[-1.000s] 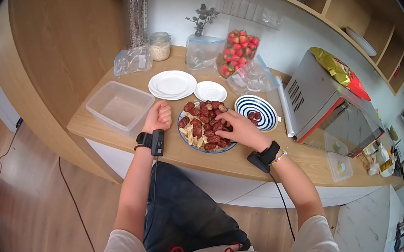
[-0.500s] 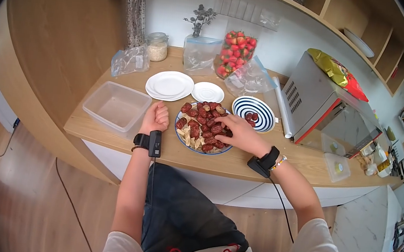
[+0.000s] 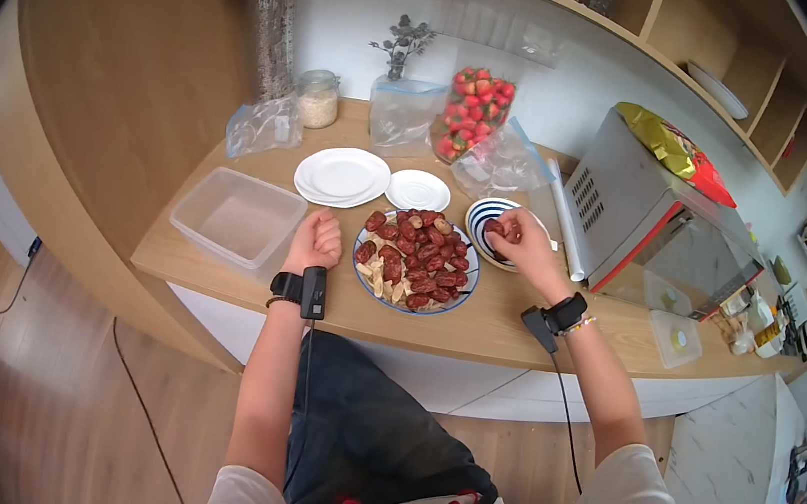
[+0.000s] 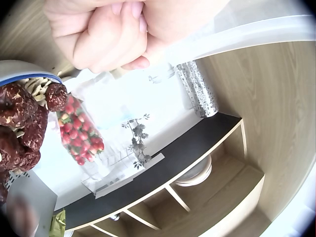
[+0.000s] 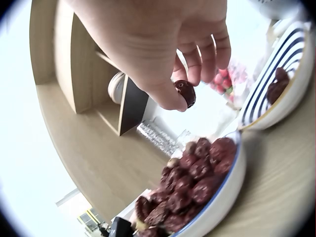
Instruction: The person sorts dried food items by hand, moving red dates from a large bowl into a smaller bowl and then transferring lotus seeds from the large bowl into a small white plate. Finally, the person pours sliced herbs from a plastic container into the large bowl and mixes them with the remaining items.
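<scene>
In the right wrist view, your right hand [image 5: 148,54] had its grip narrowed on a glossy, oval date [image 5: 185,94], and wrinkled red-brown fruit [image 5: 182,192] filled the smooth, blue-rimmed bowl [image 5: 217,207]. In the left wrist view, your left hand [image 4: 111,37] had its fingers curled in, holding nothing. In the head view, the pinched date was at the striped bowl [image 3: 482,211] on the wooden tabletop [image 3: 516,316]; you seemed mid-transfer, a move that called for steady, low fingertips.
</scene>
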`<action>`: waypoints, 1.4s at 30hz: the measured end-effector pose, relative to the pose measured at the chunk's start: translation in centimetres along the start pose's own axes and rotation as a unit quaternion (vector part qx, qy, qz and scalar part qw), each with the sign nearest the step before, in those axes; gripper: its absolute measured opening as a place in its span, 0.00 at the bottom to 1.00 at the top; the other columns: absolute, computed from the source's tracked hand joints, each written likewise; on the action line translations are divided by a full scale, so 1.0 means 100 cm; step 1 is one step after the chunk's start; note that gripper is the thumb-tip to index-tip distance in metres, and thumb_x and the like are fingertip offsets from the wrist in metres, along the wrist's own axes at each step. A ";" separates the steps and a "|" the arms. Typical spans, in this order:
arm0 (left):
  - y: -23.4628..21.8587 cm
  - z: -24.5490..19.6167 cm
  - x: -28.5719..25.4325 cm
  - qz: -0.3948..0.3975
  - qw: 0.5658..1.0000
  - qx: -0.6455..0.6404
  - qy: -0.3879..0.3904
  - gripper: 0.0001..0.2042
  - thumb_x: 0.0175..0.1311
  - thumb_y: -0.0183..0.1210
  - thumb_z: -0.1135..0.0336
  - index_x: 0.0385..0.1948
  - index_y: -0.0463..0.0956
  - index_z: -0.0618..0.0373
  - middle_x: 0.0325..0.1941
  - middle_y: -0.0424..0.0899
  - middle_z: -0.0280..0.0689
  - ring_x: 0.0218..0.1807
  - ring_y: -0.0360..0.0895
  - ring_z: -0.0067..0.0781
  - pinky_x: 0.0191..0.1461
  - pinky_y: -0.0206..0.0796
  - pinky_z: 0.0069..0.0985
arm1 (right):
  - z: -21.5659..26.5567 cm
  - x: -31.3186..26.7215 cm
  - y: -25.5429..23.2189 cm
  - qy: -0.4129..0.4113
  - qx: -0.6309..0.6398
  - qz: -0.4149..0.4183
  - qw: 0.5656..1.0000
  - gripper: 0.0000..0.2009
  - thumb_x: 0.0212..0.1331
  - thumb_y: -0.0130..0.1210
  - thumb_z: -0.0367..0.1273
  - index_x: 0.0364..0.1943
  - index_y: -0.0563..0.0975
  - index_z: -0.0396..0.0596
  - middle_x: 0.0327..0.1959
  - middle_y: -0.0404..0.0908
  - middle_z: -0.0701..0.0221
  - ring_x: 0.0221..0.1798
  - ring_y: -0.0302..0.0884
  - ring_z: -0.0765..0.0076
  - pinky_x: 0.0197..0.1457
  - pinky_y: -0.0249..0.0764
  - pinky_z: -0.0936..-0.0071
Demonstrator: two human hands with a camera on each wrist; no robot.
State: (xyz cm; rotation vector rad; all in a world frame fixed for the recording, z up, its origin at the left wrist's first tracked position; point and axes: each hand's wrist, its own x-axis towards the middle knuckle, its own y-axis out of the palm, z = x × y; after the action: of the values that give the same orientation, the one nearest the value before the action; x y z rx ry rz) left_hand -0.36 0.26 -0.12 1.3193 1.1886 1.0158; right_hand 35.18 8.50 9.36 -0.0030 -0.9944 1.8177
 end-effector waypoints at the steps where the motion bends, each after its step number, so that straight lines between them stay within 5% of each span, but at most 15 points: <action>1: -0.001 0.001 0.001 -0.006 1.000 0.008 -0.001 0.20 0.67 0.44 0.68 0.12 0.49 0.48 0.10 0.43 0.23 0.11 0.38 0.15 0.13 0.32 0.16 | -0.014 -0.001 -0.008 0.011 -0.014 -0.009 1.000 0.15 0.50 0.62 0.34 0.38 0.73 0.43 0.28 0.74 0.70 0.28 0.70 0.72 0.36 0.70 0.76; 9: -0.001 0.002 0.000 0.006 1.000 0.011 0.006 0.19 0.67 0.44 0.68 0.13 0.51 0.48 0.11 0.44 0.23 0.11 0.38 0.15 0.13 0.32 0.16 | -0.090 0.000 -0.023 0.060 -0.053 -0.027 0.996 0.14 0.54 0.58 0.33 0.43 0.75 0.42 0.31 0.79 0.68 0.32 0.75 0.71 0.39 0.72 0.74; 16: -0.003 0.003 -0.001 0.016 1.000 0.006 0.014 0.13 0.67 0.45 0.68 0.19 0.59 0.51 0.12 0.45 0.23 0.10 0.40 0.14 0.12 0.33 0.14 | -0.025 -0.002 -0.016 0.099 0.090 0.070 0.989 0.09 0.59 0.54 0.34 0.36 0.75 0.42 0.24 0.77 0.72 0.26 0.72 0.77 0.35 0.71 0.78; 20: -0.002 0.001 0.001 0.003 1.000 0.011 0.019 0.14 0.67 0.45 0.68 0.18 0.59 0.51 0.12 0.45 0.23 0.10 0.40 0.14 0.12 0.33 0.14 | 0.022 -0.007 0.000 0.002 -0.138 0.188 0.973 0.11 0.58 0.56 0.37 0.35 0.75 0.43 0.23 0.73 0.71 0.25 0.70 0.73 0.35 0.71 0.76; 23: -0.005 0.004 0.000 -0.005 1.000 0.003 0.017 0.14 0.67 0.45 0.68 0.18 0.59 0.51 0.11 0.45 0.23 0.10 0.40 0.14 0.12 0.33 0.14 | 0.040 -0.015 0.021 -0.154 -0.032 0.179 0.971 0.12 0.56 0.57 0.36 0.41 0.75 0.46 0.32 0.72 0.68 0.36 0.72 0.69 0.42 0.70 0.74; 26: -0.003 0.002 -0.001 0.002 1.000 0.001 0.011 0.13 0.67 0.44 0.68 0.18 0.59 0.51 0.11 0.45 0.23 0.10 0.40 0.14 0.12 0.32 0.14 | 0.050 -0.014 0.038 -0.257 -0.130 0.158 0.945 0.17 0.54 0.58 0.34 0.49 0.73 0.48 0.44 0.71 0.66 0.47 0.70 0.62 0.51 0.68 0.69; 30: -0.002 0.002 0.000 0.005 1.000 0.007 0.006 0.13 0.67 0.44 0.67 0.18 0.59 0.51 0.11 0.45 0.23 0.10 0.40 0.14 0.12 0.32 0.14 | 0.048 -0.012 0.054 -0.330 -0.234 0.125 0.906 0.22 0.51 0.57 0.30 0.53 0.71 0.49 0.45 0.71 0.65 0.51 0.67 0.59 0.55 0.67 0.68; 36: -0.002 0.002 -0.001 0.000 1.000 0.008 0.011 0.14 0.67 0.45 0.68 0.18 0.59 0.51 0.11 0.45 0.23 0.10 0.40 0.14 0.12 0.32 0.14 | 0.048 -0.010 0.058 -0.254 -0.185 0.128 0.941 0.21 0.49 0.58 0.29 0.51 0.72 0.49 0.44 0.71 0.66 0.48 0.67 0.58 0.53 0.67 0.67; 40: -0.002 0.002 0.001 -0.004 1.000 0.008 0.012 0.14 0.67 0.45 0.68 0.18 0.59 0.51 0.11 0.45 0.22 0.10 0.40 0.14 0.12 0.32 0.14 | 0.046 -0.010 0.053 -0.266 -0.138 0.064 0.952 0.18 0.49 0.58 0.29 0.47 0.74 0.48 0.37 0.72 0.66 0.44 0.68 0.58 0.50 0.67 0.68; 42: -0.002 0.002 0.000 0.002 1.000 0.009 0.010 0.14 0.67 0.45 0.68 0.18 0.59 0.51 0.11 0.45 0.22 0.10 0.40 0.14 0.12 0.32 0.14 | 0.038 -0.008 0.041 -0.182 -0.112 0.000 0.977 0.16 0.51 0.58 0.31 0.46 0.74 0.46 0.36 0.75 0.66 0.41 0.72 0.62 0.45 0.70 0.70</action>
State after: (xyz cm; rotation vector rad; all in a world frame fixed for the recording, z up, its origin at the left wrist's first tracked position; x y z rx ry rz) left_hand -0.16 0.25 -0.31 1.3281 1.2125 1.0254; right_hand 30.81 4.99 8.95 0.1971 -1.4532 1.7310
